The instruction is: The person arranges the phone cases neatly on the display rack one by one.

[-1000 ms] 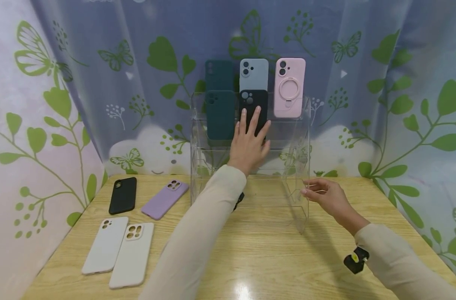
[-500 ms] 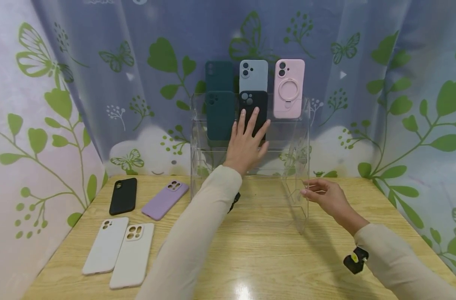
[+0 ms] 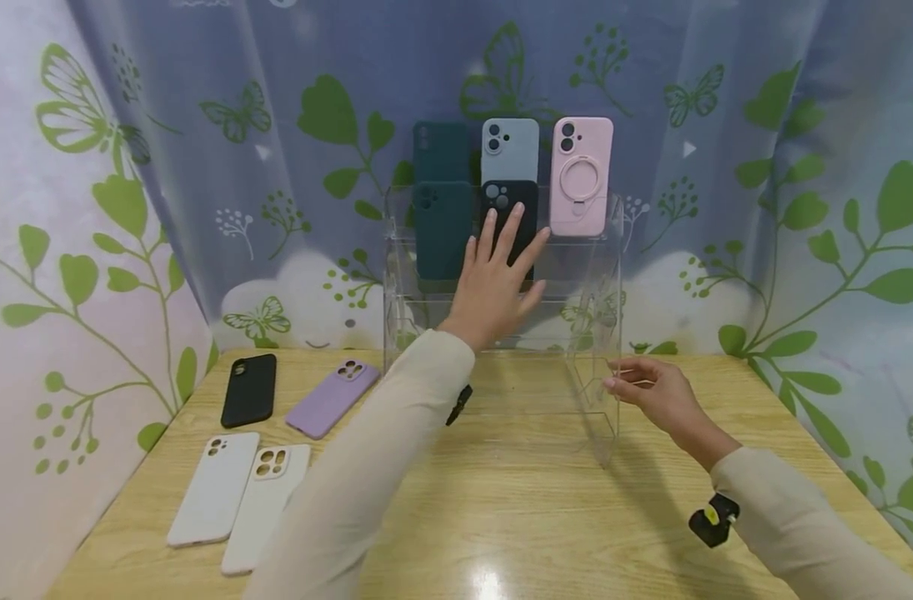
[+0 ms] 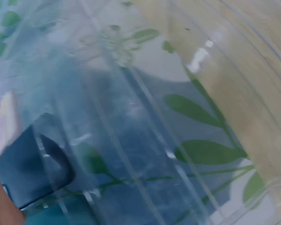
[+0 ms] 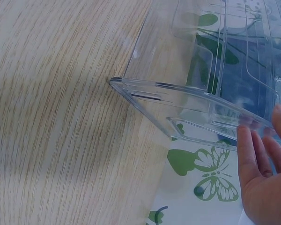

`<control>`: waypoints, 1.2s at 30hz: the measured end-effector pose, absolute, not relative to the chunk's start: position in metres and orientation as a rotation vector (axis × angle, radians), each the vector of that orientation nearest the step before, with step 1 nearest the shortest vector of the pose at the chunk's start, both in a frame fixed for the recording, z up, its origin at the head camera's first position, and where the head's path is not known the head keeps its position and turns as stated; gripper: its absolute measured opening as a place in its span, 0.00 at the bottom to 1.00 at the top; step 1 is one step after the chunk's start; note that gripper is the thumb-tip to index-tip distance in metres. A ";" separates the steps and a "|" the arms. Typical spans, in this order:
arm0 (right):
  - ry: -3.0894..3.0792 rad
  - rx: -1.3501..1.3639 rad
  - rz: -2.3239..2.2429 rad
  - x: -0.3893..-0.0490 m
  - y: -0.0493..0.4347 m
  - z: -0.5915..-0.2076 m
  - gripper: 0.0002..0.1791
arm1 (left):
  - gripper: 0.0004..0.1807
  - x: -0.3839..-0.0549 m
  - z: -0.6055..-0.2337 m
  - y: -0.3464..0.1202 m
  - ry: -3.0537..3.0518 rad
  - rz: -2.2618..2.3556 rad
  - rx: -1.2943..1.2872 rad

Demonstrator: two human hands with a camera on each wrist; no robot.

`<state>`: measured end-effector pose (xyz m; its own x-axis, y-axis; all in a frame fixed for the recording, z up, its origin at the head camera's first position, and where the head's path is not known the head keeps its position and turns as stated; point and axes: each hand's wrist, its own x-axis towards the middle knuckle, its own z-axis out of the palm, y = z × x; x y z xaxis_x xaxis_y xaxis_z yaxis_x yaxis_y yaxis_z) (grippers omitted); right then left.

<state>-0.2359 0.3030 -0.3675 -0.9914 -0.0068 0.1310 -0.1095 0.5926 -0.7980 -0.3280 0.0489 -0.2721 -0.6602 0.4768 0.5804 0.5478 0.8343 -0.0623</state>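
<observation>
Wooden table (image 3: 546, 517) fills lower frame. Clear tiered stand (image 3: 569, 300) at center. Left hand (image 3: 489, 292), center: fingers spread wide, laid on black case (image 3: 527, 221). Right hand (image 3: 654, 396), lower right: narrow, pinching stand's side edge. Black case upper center, propped on stand, overlapping light-blue case (image 3: 519, 148).

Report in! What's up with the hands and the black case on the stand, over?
Left hand spread over the black case. Right hand holding the clear stand. Case propped on it, partly hidden. Only the left hand covers it.
</observation>
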 end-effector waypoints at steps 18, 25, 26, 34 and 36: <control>-2.710 0.117 1.357 -0.237 0.303 -0.369 0.32 | 0.43 -0.291 -0.271 -0.109 -2.487 -0.913 -0.539; -2.714 0.113 1.338 -0.237 0.304 -0.368 0.32 | 0.44 -0.277 -0.305 -0.172 -2.678 -0.892 -0.360; -2.715 0.113 1.338 -0.237 0.304 -0.368 0.32 | 0.45 -0.274 -0.311 -0.179 -2.697 -0.877 -0.348; -2.721 0.113 1.341 -0.237 0.304 -0.368 0.33 | 0.46 -0.251 -0.364 -0.218 -2.779 -0.788 -0.309; -2.726 0.115 1.337 -0.237 0.305 -0.367 0.33 | 0.45 -0.244 -0.376 -0.223 -2.798 -0.768 -0.289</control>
